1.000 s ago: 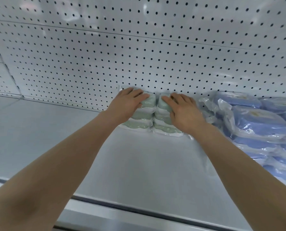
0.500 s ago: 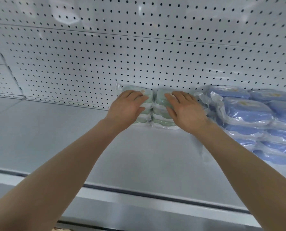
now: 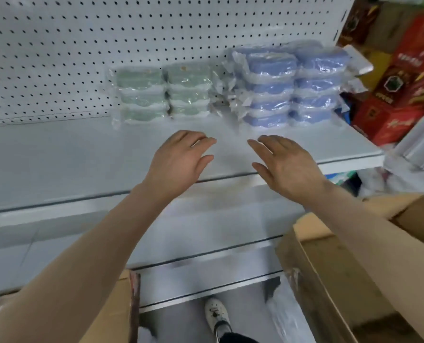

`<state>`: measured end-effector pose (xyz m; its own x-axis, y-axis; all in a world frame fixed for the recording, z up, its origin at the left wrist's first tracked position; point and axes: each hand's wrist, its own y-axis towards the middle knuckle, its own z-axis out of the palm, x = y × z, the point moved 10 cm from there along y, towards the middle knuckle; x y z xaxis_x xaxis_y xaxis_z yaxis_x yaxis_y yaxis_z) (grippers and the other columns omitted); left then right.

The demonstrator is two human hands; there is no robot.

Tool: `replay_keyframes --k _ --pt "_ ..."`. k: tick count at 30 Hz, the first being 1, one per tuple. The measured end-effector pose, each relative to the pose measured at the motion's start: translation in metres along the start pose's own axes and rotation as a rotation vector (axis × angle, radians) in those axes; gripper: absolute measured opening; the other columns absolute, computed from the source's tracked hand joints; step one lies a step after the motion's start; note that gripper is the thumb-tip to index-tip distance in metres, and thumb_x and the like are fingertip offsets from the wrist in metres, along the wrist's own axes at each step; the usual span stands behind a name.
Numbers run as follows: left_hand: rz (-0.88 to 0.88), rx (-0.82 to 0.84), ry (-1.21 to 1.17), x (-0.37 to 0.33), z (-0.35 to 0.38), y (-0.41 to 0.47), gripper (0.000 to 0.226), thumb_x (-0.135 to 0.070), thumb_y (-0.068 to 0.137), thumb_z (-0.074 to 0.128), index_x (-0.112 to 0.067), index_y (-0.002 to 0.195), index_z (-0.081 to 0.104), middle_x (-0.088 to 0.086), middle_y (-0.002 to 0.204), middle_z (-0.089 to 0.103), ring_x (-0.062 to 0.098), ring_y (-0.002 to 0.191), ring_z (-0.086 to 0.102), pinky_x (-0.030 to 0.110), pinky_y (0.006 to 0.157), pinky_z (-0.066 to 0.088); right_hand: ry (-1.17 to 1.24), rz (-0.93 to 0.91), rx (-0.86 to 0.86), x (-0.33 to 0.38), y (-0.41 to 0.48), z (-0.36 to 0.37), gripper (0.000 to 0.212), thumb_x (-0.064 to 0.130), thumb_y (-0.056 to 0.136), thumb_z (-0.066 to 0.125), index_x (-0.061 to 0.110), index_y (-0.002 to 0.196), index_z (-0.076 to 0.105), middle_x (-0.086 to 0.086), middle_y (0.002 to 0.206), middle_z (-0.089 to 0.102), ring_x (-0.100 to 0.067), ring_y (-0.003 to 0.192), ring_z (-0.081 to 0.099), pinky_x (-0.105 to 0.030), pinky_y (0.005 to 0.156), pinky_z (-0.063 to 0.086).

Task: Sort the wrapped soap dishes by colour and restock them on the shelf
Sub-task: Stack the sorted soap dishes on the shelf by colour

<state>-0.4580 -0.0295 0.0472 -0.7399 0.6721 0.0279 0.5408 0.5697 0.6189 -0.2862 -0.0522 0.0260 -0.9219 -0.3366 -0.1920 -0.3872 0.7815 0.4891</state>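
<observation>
Our left grip (image 3: 181, 157) and right grip (image 3: 286, 164) hover empty, fingers apart, before stacked green wrapped soap dishes (image 3: 164, 94).

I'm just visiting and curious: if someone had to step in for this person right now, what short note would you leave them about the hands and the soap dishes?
Left hand: open, nothing in its grip, above the front of the shelf.
Right hand: open and empty too, beside the left.
Green soap dishes: two stacks against the back wall.
Blue soap dishes: stacks to the right of the green.
Done: both colours sit sorted on the shelf.
Left: check the cardboard box below for more; its contents cannot be seen from here.
</observation>
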Motion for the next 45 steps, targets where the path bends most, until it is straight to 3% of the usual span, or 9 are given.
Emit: replay_keyframes --k 5,10,16,24,29,35,38,42,45 --pt "0.109 0.039 -0.143 -0.098 0.03 -0.024 0.031 -0.031 0.094 0.054 -0.017 0.118 0.067 0.003 0.112 0.066 0.027 0.099 0.058 0.032 0.087 0.043 0.013 0.147 0.144 -0.023 -0.12 -0.008 0.047 0.032 0.095 0.049 0.006 0.134 0.055 -0.016 0.124 0.061 -0.036 0.11 0.058 -0.046 0.093 0.048" --pt "0.159 0.183 -0.28 -0.195 0.08 -0.039 0.032 -0.033 0.092 0.055 -0.018 0.119 0.066 0.001 0.114 0.064 0.025 0.102 0.057 0.038 0.084 0.05 0.004 0.322 0.196 -0.052 -0.229 -0.019 0.046 0.022 0.089 0.064 0.006 0.132 0.057 -0.015 0.123 0.061 -0.035 0.111 0.058 -0.046 0.09 0.05" --pt "0.217 0.336 -0.349 -0.311 0.145 -0.031 0.034 -0.031 0.088 0.064 -0.017 0.119 0.066 0.003 0.114 0.065 0.027 0.104 0.059 0.04 0.088 0.052 0.017 0.521 0.314 -0.111 -0.34 -0.01 0.047 0.024 0.088 0.066 0.008 0.131 0.058 -0.012 0.127 0.061 -0.032 0.116 0.059 -0.043 0.092 0.052" --pt "0.183 0.653 -0.367 -0.445 0.273 -0.006 0.046 -0.04 0.096 0.053 -0.029 0.14 0.047 -0.004 0.139 0.051 0.017 0.127 0.045 0.034 0.1 0.047 0.097 0.79 0.763 -0.281 -0.486 0.055 0.058 0.03 0.096 0.056 0.023 0.149 0.034 -0.002 0.147 0.042 -0.026 0.132 0.046 -0.038 0.101 0.048" --pt "0.155 0.815 -0.349 -0.497 0.362 0.008 0.052 -0.041 0.097 0.051 -0.028 0.146 0.038 -0.004 0.142 0.044 0.017 0.131 0.04 0.036 0.105 0.044 0.144 0.779 1.042 -0.361 -0.528 0.132 0.07 0.015 0.091 0.06 0.023 0.151 0.025 -0.005 0.154 0.029 -0.03 0.135 0.038 -0.041 0.102 0.047" --pt "0.152 0.878 -0.28 -0.53 0.467 0.027 0.06 -0.04 0.095 0.055 -0.022 0.148 0.034 0.005 0.152 0.034 0.025 0.139 0.032 0.038 0.112 0.033 0.188 0.666 1.235 -0.389 -0.543 0.205 0.085 0.007 0.085 0.066 0.021 0.153 0.017 -0.007 0.16 0.012 -0.032 0.148 0.012 -0.051 0.109 0.04" --pt "0.088 0.942 -0.257 -0.542 0.521 0.035 0.071 -0.038 0.092 0.06 -0.022 0.151 0.024 0.01 0.155 0.027 0.029 0.141 0.028 0.043 0.114 0.031 0.201 0.658 1.272 -0.392 -0.561 0.222 0.087 0.005 0.084 0.066 0.022 0.153 0.016 -0.007 0.16 0.011 -0.035 0.148 0.012 -0.056 0.107 0.04" --pt "-0.03 1.093 -0.255 -0.554 0.572 0.028 0.098 -0.041 0.086 0.069 -0.028 0.153 -0.002 0.018 0.157 0.017 0.036 0.142 0.024 0.048 0.115 0.028 0.186 0.631 1.231 -0.394 -0.566 0.231 0.08 0.005 0.081 0.069 0.02 0.147 0.026 -0.009 0.151 0.025 -0.037 0.142 0.023 -0.053 0.105 0.043" --pt "-0.055 1.047 -0.248 -0.553 0.572 0.024 0.102 -0.038 0.085 0.071 -0.025 0.154 -0.003 0.019 0.145 0.032 0.035 0.127 0.038 0.046 0.103 0.04 0.173 0.618 1.202 -0.396 -0.562 0.237 0.081 0.005 0.077 0.073 0.02 0.144 0.03 -0.009 0.147 0.03 -0.035 0.14 0.027 -0.055 0.099 0.047"
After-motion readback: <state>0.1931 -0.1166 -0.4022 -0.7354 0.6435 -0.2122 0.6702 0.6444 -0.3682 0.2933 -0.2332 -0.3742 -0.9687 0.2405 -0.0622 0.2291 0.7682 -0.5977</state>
